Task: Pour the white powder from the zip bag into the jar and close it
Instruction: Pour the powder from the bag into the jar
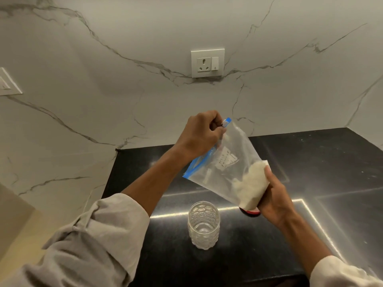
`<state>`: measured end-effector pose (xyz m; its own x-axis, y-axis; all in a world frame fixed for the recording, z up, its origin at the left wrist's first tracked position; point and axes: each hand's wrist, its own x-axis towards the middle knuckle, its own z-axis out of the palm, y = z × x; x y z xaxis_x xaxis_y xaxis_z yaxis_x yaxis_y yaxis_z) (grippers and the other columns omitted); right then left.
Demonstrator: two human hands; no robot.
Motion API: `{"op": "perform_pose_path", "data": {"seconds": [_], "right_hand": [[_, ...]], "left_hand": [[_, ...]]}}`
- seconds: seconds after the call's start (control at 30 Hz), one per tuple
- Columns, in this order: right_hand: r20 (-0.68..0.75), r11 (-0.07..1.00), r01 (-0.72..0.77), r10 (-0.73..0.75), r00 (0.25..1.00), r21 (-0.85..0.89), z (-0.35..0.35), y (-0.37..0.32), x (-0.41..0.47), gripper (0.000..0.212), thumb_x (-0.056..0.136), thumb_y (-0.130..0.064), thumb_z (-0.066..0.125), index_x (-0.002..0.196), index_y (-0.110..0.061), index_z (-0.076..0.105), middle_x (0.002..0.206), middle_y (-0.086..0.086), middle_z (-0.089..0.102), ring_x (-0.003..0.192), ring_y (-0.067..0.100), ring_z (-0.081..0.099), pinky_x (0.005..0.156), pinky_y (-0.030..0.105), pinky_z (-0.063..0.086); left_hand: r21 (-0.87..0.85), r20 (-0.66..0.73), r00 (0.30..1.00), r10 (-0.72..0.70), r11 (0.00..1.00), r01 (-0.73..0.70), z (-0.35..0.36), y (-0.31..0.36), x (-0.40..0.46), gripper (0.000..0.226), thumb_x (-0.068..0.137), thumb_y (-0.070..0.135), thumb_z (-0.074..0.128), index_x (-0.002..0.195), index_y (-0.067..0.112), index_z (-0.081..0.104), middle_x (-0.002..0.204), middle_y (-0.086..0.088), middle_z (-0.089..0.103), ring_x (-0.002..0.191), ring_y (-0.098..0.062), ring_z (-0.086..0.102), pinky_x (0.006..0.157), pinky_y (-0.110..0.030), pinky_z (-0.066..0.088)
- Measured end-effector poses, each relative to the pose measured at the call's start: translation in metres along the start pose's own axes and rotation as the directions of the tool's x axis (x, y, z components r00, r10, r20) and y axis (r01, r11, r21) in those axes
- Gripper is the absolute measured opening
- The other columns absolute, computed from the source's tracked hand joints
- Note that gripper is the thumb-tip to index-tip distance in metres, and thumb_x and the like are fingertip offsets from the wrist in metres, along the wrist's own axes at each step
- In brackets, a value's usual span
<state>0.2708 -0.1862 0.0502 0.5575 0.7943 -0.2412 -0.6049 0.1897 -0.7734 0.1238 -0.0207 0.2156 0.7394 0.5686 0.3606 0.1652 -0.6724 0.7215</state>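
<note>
The left hand (200,133) pinches the blue zip edge of the zip bag (226,162); the right hand (275,193) cups its bottom corner, where the white powder (251,183) sits. The empty jar (203,224) stands on the dark surface (310,162) below and between the hands, a red lid (251,212) under the right. It looks like the unsealing step; next, the mouth must open and tip over the jar.

Pale grey-beige sleeves (99,235) — loose, creased fabric — rolled up above both bare forearms.
</note>
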Motion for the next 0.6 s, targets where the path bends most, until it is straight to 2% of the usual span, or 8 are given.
{"op": "perform_pose_path", "data": {"seconds": [0.13, 0.2, 0.27, 0.37, 0.43, 0.5, 0.6], "right_hand": [[0.008, 0.963, 0.201, -0.203, 0.979, -0.182, 0.001, -0.018, -0.001, 0.052, 0.094, -0.052, 0.053, 0.136, -0.022, 0.049, 0.134, 0.012, 0.059, 0.119, 0.033, 0.059, 0.093, 0.055, 0.052], [0.019, 0.943, 0.225, -0.227, 0.974, -0.244, 0.0, -0.028, -0.002, 0.045, 0.095, -0.048, 0.053, 0.132, -0.022, 0.052, 0.131, 0.011, 0.06, 0.116, 0.032, 0.061, 0.09, 0.054, 0.053], [-0.028, 0.941, 0.249, -0.262, 0.965, -0.229, -0.003, -0.037, 0.0, 0.041, 0.093, -0.044, 0.054, 0.127, -0.021, 0.055, 0.129, 0.011, 0.061, 0.114, 0.032, 0.06, 0.088, 0.05, 0.054], [-0.027, 0.963, 0.182, -0.191, 0.981, -0.197, -0.004, -0.046, 0.001, 0.041, 0.093, -0.041, 0.054, 0.127, -0.019, 0.058, 0.13, 0.014, 0.061, 0.116, 0.032, 0.059, 0.093, 0.048, 0.052], [0.008, 0.98, 0.1, -0.1, 0.995, -0.17, -0.004, -0.046, 0.0, 0.043, 0.092, -0.041, 0.055, 0.127, -0.017, 0.062, 0.128, 0.013, 0.064, 0.116, 0.03, 0.062, 0.089, 0.043, 0.055], [0.015, 0.983, 0.079, -0.077, 0.997, -0.163, -0.007, -0.045, 0.0, 0.042, 0.093, -0.042, 0.055, 0.127, -0.019, 0.063, 0.127, 0.012, 0.065, 0.117, 0.03, 0.061, 0.089, 0.043, 0.055], [-0.006, 0.968, 0.113, -0.117, 0.993, -0.226, -0.011, -0.042, 0.0, 0.037, 0.094, -0.044, 0.053, 0.125, -0.024, 0.061, 0.131, 0.012, 0.061, 0.119, 0.033, 0.058, 0.098, 0.055, 0.048]], "left_hand": [[0.009, 0.018, 1.0, -0.025, 1.0, 0.025, -0.002, -0.009, -0.008, 0.01, 0.094, 0.009, 0.063, 0.088, 0.002, 0.059, 0.075, -0.008, 0.073, 0.058, -0.012, 0.072, 0.07, -0.034, 0.06], [-0.005, 0.022, 0.999, -0.046, 0.999, 0.046, -0.002, -0.016, -0.016, 0.011, 0.096, 0.01, 0.062, 0.09, 0.002, 0.058, 0.079, -0.009, 0.073, 0.06, -0.014, 0.073, 0.067, -0.037, 0.062], [-0.043, 0.028, 0.998, -0.065, 0.997, 0.066, 0.001, -0.021, -0.022, 0.012, 0.097, 0.011, 0.062, 0.093, 0.0, 0.056, 0.085, -0.009, 0.072, 0.06, -0.015, 0.073, 0.063, -0.037, 0.062], [-0.071, -0.018, 0.998, -0.068, 0.995, 0.067, 0.005, -0.022, -0.027, 0.012, 0.097, 0.011, 0.061, 0.094, 0.0, 0.056, 0.088, -0.011, 0.07, 0.06, -0.01, 0.072, 0.059, -0.029, 0.061], [-0.081, -0.041, 0.997, -0.065, 0.995, 0.061, 0.005, -0.02, -0.027, 0.012, 0.097, 0.011, 0.061, 0.094, 0.001, 0.056, 0.089, -0.013, 0.069, 0.06, -0.01, 0.072, 0.056, -0.024, 0.06], [-0.099, -0.034, 0.997, -0.067, 0.993, 0.063, 0.005, -0.018, -0.028, 0.012, 0.098, 0.011, 0.06, 0.096, 0.001, 0.055, 0.091, -0.016, 0.07, 0.061, -0.017, 0.073, 0.056, -0.028, 0.061], [-0.073, -0.028, 0.998, -0.053, 0.996, 0.051, 0.007, -0.017, -0.032, 0.01, 0.098, 0.013, 0.059, 0.095, 0.004, 0.055, 0.093, -0.015, 0.07, 0.072, -0.028, 0.073, 0.067, -0.037, 0.061]]}}
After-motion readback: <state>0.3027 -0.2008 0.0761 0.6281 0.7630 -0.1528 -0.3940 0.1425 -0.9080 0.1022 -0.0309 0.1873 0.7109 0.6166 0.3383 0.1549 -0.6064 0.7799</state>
